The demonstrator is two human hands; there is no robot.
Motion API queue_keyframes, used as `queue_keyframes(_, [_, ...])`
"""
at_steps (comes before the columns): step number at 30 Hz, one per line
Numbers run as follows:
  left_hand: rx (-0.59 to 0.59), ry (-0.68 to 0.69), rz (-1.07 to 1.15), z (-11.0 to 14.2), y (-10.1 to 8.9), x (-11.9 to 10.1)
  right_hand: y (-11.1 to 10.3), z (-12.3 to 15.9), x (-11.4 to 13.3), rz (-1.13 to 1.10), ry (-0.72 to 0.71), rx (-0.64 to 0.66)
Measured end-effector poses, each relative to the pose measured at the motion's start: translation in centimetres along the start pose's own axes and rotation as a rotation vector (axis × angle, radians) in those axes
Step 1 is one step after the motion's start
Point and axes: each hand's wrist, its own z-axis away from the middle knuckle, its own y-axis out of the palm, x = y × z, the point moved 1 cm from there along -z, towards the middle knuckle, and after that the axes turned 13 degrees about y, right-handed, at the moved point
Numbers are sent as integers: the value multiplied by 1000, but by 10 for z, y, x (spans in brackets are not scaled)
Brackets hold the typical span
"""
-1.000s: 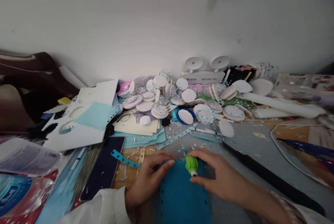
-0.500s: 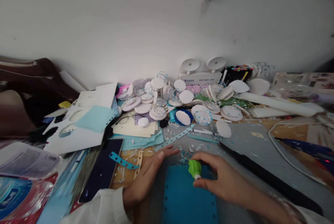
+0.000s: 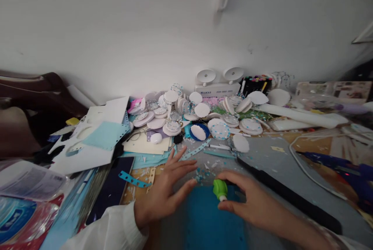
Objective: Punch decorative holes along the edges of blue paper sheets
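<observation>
A small green hole punch [image 3: 219, 188] with a white end is pinched between the thumb and fingers of my right hand [image 3: 250, 199]. It is over the upper part of a blue paper sheet [image 3: 214, 223], whose side edges carry small holes, now blurred. My left hand [image 3: 167, 188] is open with fingers spread, left of the sheet's top corner, holding nothing. Behind that hand lies a blue paper strip [image 3: 134, 179] with cut-out holes. Scattered blue and white paper bits [image 3: 204, 174] are on the grey mat [image 3: 262, 153] beyond the sheet.
A long black tool [image 3: 287, 195] lies right of my right hand, with a blue glue gun [image 3: 332, 164] and white cable further right. A dark phone [image 3: 112, 188] is at left. White paper discs [image 3: 171, 116] are heaped along the wall, near a two-headed lamp [image 3: 217, 87].
My left hand has lifted off the blue sheet, moved left and spread its fingers. My right hand, still holding the green hole punch, has shifted slightly right. The view has turned a little rightward.
</observation>
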Motion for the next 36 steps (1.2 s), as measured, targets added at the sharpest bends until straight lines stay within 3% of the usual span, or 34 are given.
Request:
queue_keyframes(5, [-21,-9,49,-8,7,6,-1,0,6,4,-24,7])
queue_keyframes(10, [-45,-73,-73,-13,12,25,-1,1,6,1,-8,32])
queue_keyframes(14, [-29,-61,-165,-18,8,28,-2,2,3,9,-15,10])
queue_keyframes(24, [-50,-24,-215,-22,-6,14,-1,-1,3,23,-10,19])
queue_keyframes(28, [36,-29,-257,-26,-13,0,-1,-4,7,42,-57,43])
queue_keyframes(32, [161,-10,-125,-25,-7,-12,1,-6,11,30,-21,43])
queue_keyframes(36, [116,-30,-76,-20,4,-15,2,-7,18,25,-12,87])
